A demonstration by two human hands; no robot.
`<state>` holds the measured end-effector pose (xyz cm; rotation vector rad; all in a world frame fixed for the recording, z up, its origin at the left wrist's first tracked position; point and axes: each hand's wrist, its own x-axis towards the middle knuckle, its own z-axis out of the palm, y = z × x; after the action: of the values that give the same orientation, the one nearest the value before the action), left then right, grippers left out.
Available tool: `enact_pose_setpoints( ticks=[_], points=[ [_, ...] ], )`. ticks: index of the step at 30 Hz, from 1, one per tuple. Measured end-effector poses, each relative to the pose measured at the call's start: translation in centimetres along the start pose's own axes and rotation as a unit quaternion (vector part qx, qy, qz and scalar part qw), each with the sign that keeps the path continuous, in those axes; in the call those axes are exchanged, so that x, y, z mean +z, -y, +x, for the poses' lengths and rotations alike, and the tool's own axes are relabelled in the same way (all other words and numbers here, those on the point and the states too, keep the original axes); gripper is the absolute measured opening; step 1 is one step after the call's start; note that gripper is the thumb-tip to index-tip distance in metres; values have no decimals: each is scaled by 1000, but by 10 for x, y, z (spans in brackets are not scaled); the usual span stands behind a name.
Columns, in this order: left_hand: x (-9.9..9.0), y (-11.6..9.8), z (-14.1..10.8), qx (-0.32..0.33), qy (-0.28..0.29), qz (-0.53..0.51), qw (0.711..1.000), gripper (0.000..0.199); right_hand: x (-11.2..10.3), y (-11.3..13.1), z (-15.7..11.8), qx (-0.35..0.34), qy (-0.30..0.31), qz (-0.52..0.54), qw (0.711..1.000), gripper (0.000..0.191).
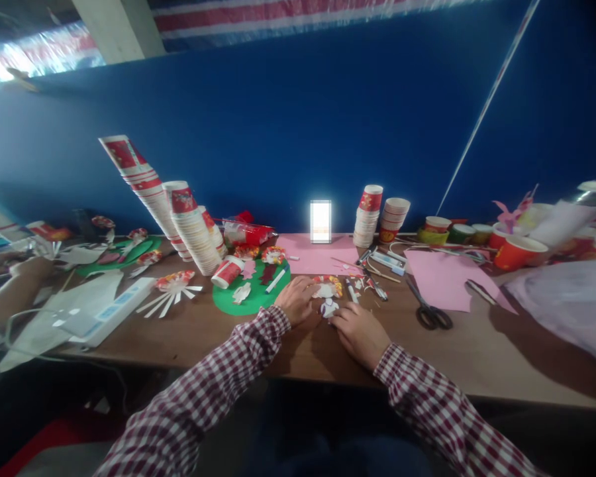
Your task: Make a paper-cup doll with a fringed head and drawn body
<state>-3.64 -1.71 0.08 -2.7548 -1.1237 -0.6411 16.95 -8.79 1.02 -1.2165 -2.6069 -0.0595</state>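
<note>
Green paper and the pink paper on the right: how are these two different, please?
The green paper has a rounded edge; the pink paper has straight edges and corners. The green paper is beside the left hand; the pink paper is to the right of the right hand. Both lie on the table.

Two check-sleeved hands [297,303], two large pink sheets [322,255], one pair scissors [430,314].

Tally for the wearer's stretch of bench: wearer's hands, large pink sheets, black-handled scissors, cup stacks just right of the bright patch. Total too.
Hands: 2 (left hand, right hand)
Pink sheets: 2 (middle sheet, right sheet)
Scissors: 1
Cup stacks: 2 (left stack, right stack)
Total: 7
</note>
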Motion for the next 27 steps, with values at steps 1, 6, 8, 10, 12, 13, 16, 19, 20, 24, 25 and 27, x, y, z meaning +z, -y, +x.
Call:
enact_pose_setpoints(
  ticks=[1, 6, 8, 10, 12, 13, 16, 19, 20, 24, 25, 27],
  points=[
    [0, 1, -1, -3, 0, 3, 1000, 44, 0, 0, 0, -1, 0, 0, 1000, 25],
    [7, 3, 2, -1, 7, 17, 1000, 24, 0, 1, -1, -2, 1, 3, 1000, 25],
    [10, 3, 6, 5, 13, 19, 1000, 22, 1, 1, 0, -1, 0, 5, 1000, 27],
    [11, 3, 10, 13, 20, 21, 1000, 21, 2, 1, 1, 0, -1, 7, 1000, 29],
    [12, 4, 14, 21, 29, 22, 999, 20, 3, 0, 3, 3, 1, 8, 1000, 30],
    [12, 4, 16, 26, 34, 22, 999, 18, 4, 0, 3, 3, 3, 9, 1000, 30],
    [14, 8, 18, 39, 48, 20, 998, 18, 7, -1, 4, 3, 8, 10, 1000, 30],
    [18, 12, 18, 44, 55, 18, 997, 20, 8, -2, 4, 2, 11, 11, 1000, 29],
    [19, 13, 18, 44, 55, 18, 997, 19, 9, -2, 4, 2, 12, 11, 1000, 28],
    [21, 13, 16, 46, 51, 16, 998, 14, 9, -2, 4, 5, 15, 12, 1000, 28],
    [21, 12, 16, 46, 50, 16, 998, 15, 8, -2, 5, 5, 15, 12, 1000, 28],
    [21, 11, 15, 48, 49, 15, 998, 17, 9, -1, 5, 4, 16, 13, 1000, 30]
  ],
)
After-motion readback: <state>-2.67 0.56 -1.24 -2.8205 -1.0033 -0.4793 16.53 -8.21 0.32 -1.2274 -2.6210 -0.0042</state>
